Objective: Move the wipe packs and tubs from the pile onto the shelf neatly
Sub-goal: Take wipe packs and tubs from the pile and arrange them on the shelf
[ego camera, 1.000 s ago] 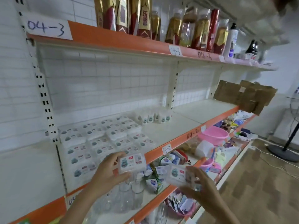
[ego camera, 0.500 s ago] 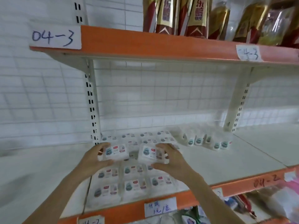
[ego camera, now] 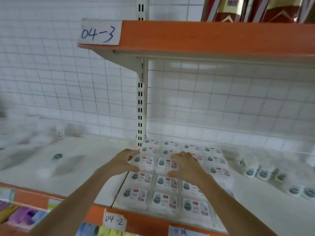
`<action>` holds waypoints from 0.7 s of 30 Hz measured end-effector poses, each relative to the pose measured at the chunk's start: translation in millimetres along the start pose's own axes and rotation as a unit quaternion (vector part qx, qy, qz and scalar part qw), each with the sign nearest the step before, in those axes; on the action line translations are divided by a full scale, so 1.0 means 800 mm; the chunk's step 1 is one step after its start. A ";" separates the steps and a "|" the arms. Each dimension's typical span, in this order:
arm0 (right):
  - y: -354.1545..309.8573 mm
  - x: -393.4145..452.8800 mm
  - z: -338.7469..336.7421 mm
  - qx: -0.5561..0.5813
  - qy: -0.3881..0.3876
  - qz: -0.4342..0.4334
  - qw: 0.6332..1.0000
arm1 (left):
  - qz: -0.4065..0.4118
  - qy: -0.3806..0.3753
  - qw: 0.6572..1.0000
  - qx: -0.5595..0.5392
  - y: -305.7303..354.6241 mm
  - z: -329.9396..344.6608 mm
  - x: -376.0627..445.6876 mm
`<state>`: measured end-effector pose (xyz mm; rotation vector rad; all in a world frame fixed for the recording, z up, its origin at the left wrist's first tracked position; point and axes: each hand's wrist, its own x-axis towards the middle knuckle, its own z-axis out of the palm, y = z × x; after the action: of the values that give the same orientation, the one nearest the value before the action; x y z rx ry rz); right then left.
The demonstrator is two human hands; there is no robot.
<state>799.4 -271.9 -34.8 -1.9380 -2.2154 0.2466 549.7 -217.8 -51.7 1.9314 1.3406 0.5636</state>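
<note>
a person's two bare hands set wipe packs onto a white shelf (ego camera: 255, 210) at lower centre of the frame. the left hand (ego camera: 123, 161) curls its fingers and thumb round a white wipe pack (ego camera: 144, 161) at the left edge of the block of packs, just right of the slotted upright (ego camera: 140, 116). the right hand (ego camera: 185, 166) grips a second pack (ego camera: 166, 163) the same way, thumb on its near edge, fingers over the far edge; the two held packs sit side by side, touching or nearly so – the blur hides which.

round them lies the grid of wipe packs (ego camera: 163, 200), flat in rows, reaching from the wire-mesh back panel (ego camera: 221, 99) almost to the orange front lip (ego camera: 144, 220), where a paper label reading "04-2" (ego camera: 114, 220) hangs. to the right of the grid a bare stretch of shelf opens, with a row of small tubs (ego camera: 262, 173) running toward the right edge of the frame. left of the upright, the neighbouring shelf board (ego camera: 76, 167) is mostly bare and blurred.

overhead, the orange upper shelf (ego camera: 213, 36) carries a label "04-3" (ego camera: 99, 32) – open room lies between it and the packs.
</note>
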 end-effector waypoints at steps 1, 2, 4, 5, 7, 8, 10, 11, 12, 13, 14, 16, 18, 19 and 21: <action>0.002 0.000 0.002 -0.006 -0.001 0.001 1.000 | -0.001 -0.003 1.000 -0.001 -0.001 0.002 0.000; 0.004 0.000 0.004 -0.008 0.001 0.001 1.000 | -0.001 0.001 1.000 -0.010 -0.003 0.004 -0.001; 0.008 -0.001 0.009 -0.004 0.013 0.000 1.000 | -0.003 0.018 0.998 -0.055 -0.003 0.010 -0.002; 0.010 -0.001 0.011 0.000 0.018 -0.002 1.000 | -0.002 0.026 0.996 -0.087 -0.002 0.013 -0.003; 0.012 -0.002 0.013 0.012 0.020 -0.006 1.000 | 0.012 0.037 0.990 -0.134 -0.002 0.020 -0.003; 0.013 -0.003 0.014 0.018 0.019 -0.008 1.000 | 0.020 0.043 0.988 -0.148 -0.004 0.024 -0.002; 0.015 -0.006 0.014 0.026 0.018 -0.014 0.999 | 0.026 0.059 0.984 -0.167 -0.007 0.030 -0.004; 0.016 -0.007 0.014 0.027 0.020 -0.018 0.999 | 0.025 0.066 0.982 -0.173 -0.009 0.032 -0.005; 0.017 -0.008 0.013 0.028 0.022 -0.021 0.999 | 0.022 0.071 0.981 -0.179 -0.011 0.034 -0.005; 0.017 -0.009 0.013 0.028 0.024 -0.023 0.999 | 0.019 0.073 0.981 -0.181 -0.014 0.035 -0.004; 0.016 -0.010 0.013 0.028 0.027 -0.024 0.999 | 0.018 0.072 0.981 -0.179 -0.015 0.036 -0.004; 0.015 -0.010 0.015 0.022 0.035 -0.023 0.999 | 0.019 0.070 0.982 -0.175 -0.014 0.037 -0.004; 0.012 -0.011 0.016 0.007 0.045 -0.022 0.999 | 0.023 0.070 0.982 -0.173 -0.012 0.037 -0.003; 0.010 -0.011 0.017 -0.003 0.047 -0.022 0.999 | 0.023 0.067 0.983 -0.171 -0.012 0.037 -0.003; 0.007 -0.012 0.019 -0.018 0.048 -0.020 0.998 | 0.029 0.058 0.985 -0.160 -0.010 0.035 -0.004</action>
<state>802.6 -280.3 -51.1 -1.8792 -2.2087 0.1064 562.8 -227.7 -76.1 1.6992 1.1847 0.8759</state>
